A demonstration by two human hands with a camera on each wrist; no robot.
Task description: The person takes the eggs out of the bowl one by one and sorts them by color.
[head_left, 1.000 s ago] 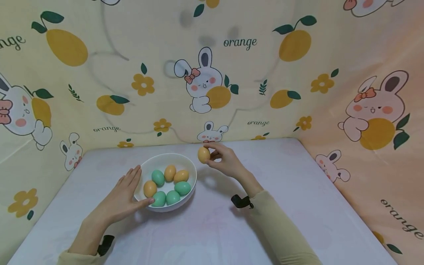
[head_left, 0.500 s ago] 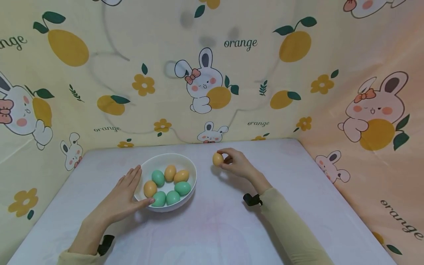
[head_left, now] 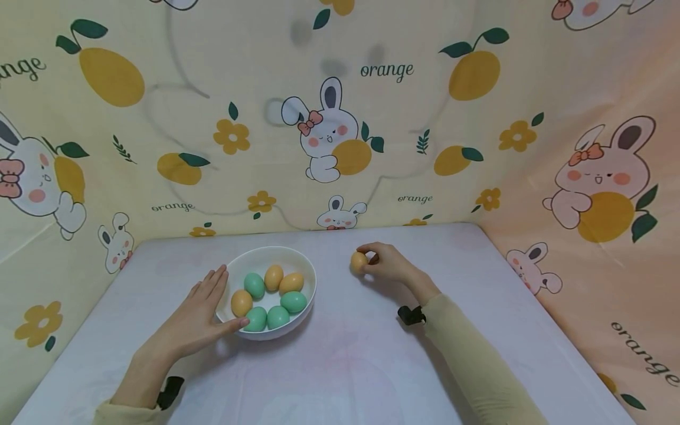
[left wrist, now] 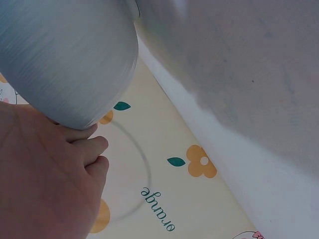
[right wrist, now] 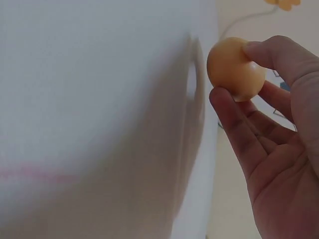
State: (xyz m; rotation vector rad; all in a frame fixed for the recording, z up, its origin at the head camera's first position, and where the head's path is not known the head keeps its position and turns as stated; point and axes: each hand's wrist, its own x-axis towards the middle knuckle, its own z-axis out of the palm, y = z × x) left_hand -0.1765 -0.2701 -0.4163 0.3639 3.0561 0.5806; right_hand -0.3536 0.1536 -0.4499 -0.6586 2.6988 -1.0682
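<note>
My right hand pinches a yellow-orange egg between thumb and fingertips, to the right of the bowl and low over the table. In the right wrist view the same egg shows its smooth side, and the table surface lies beside it. A white bowl holds several eggs, some yellow-orange and some green. Against the bowl's left side rest the straight fingers of my left hand, its thumb at the front rim. The left wrist view shows the bowl's outer wall over the fingertips.
A white cloth covers the table. Behind it and along both sides hangs a cream backdrop printed with rabbits, oranges and flowers. Each wrist wears a black strap piece.
My right hand has carried the yellow-orange egg rightward and down, away from the bowl and closer to the table. The left hand and the bowl stay put.
</note>
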